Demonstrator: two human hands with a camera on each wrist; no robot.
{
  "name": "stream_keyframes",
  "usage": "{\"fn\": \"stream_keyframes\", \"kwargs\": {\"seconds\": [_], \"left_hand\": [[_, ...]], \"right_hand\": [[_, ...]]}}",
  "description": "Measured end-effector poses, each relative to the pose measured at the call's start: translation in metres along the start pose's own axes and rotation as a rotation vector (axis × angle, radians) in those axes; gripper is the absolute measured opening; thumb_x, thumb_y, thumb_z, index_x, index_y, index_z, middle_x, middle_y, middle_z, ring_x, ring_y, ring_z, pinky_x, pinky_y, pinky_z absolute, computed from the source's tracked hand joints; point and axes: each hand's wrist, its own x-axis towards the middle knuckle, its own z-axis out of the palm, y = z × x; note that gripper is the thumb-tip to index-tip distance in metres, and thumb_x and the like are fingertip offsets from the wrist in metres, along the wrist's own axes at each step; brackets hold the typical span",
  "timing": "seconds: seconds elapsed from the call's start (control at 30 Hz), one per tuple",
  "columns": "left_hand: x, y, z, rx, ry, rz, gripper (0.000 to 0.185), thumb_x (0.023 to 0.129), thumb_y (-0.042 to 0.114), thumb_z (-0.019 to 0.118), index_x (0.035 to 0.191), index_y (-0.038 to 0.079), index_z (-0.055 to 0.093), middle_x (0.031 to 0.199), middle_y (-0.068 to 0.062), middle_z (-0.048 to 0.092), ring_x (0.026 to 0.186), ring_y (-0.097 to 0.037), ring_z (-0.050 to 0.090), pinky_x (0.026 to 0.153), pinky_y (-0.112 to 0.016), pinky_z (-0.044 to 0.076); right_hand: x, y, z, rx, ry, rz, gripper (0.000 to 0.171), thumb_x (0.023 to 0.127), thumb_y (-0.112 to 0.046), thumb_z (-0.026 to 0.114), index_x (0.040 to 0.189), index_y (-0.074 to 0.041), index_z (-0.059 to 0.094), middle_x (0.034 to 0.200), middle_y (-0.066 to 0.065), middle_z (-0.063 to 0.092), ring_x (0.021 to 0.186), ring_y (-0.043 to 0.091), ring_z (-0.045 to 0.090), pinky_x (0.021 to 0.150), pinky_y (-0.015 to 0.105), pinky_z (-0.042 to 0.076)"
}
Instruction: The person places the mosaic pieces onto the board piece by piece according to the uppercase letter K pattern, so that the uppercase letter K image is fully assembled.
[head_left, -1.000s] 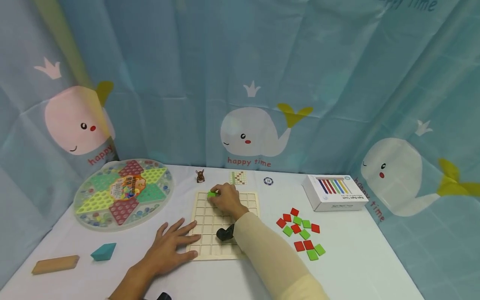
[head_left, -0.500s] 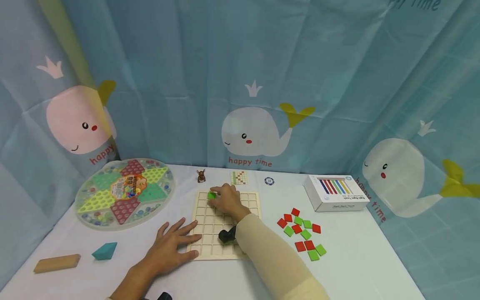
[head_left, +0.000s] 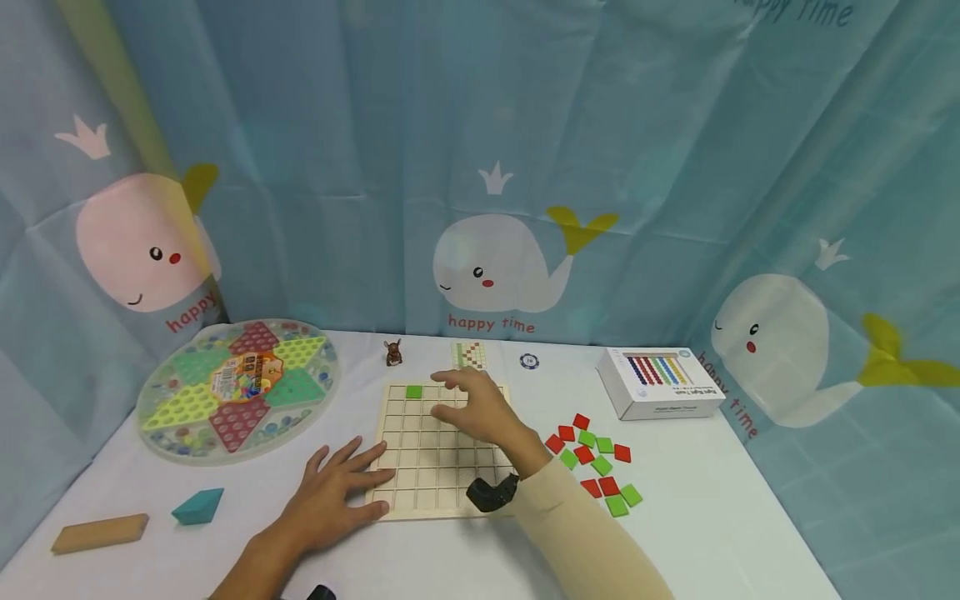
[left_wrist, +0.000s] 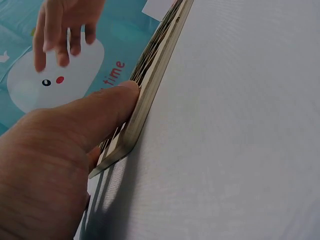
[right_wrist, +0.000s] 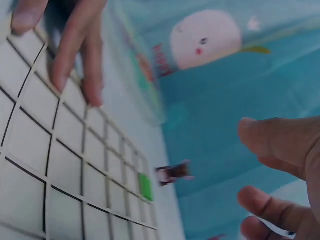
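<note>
The right hand hovers empty, fingers loosely spread, over the wooden grid board; the green tile lies left of it. The left hand rests flat on the board's near-left edge.

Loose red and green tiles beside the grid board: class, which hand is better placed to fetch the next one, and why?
Probably the right hand: it hovers open and empty over the grid board, on the side where the loose tiles lie. The left hand rests flat on the board's opposite edge, steadying it.
</note>
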Motion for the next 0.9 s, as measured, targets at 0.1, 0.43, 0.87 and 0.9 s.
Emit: {"fn": "stream_keyframes", "kwargs": {"seconds": [0.1,0.43,0.87,0.9], "left_hand": [[-0.001,-0.001,0.000,-0.004,-0.004,0.000,0.047,0.080,0.056,0.070,0.118,0.028,0.072,0.145,0.005,0.046,0.139,-0.034,0.028,0.105,-0.064,0.005],[-0.001,0.000,0.000,-0.020,0.004,0.005,0.047,0.079,0.053,0.072,0.118,0.027,0.072,0.145,0.004,0.046,0.138,-0.034,0.029,0.105,-0.064,0.005],[0.000,-0.001,0.002,-0.009,-0.010,-0.009,0.048,0.080,0.056,0.070,0.118,0.028,0.071,0.145,0.004,0.046,0.138,-0.035,0.029,0.105,-0.064,0.005],[-0.001,0.000,0.001,-0.006,-0.010,-0.010,0.048,0.080,0.055,0.070,0.118,0.027,0.071,0.145,0.004,0.046,0.138,-0.035,0.029,0.105,-0.064,0.005]], "right_hand": [[-0.018,-0.003,-0.016,0.015,0.021,-0.015,0.045,0.086,-0.023,0.074,0.129,-0.018,0.062,0.115,0.000,0.061,0.107,0.020,0.053,0.085,0.045,0.045],[-0.088,0.001,-0.069,0.022,0.103,-0.031,0.047,0.083,-0.019,0.078,0.128,-0.021,0.063,0.119,-0.008,0.059,0.107,0.015,0.049,0.085,0.047,0.044],[-0.166,0.041,-0.111,-0.001,0.100,0.119,0.045,0.083,-0.024,0.077,0.126,-0.028,0.063,0.119,-0.009,0.057,0.111,0.020,0.051,0.087,0.053,0.047],[-0.170,0.045,-0.113,-0.004,0.098,0.126,0.045,0.084,-0.024,0.077,0.126,-0.028,0.063,0.119,-0.008,0.058,0.111,0.021,0.051,0.087,0.053,0.046]]}}
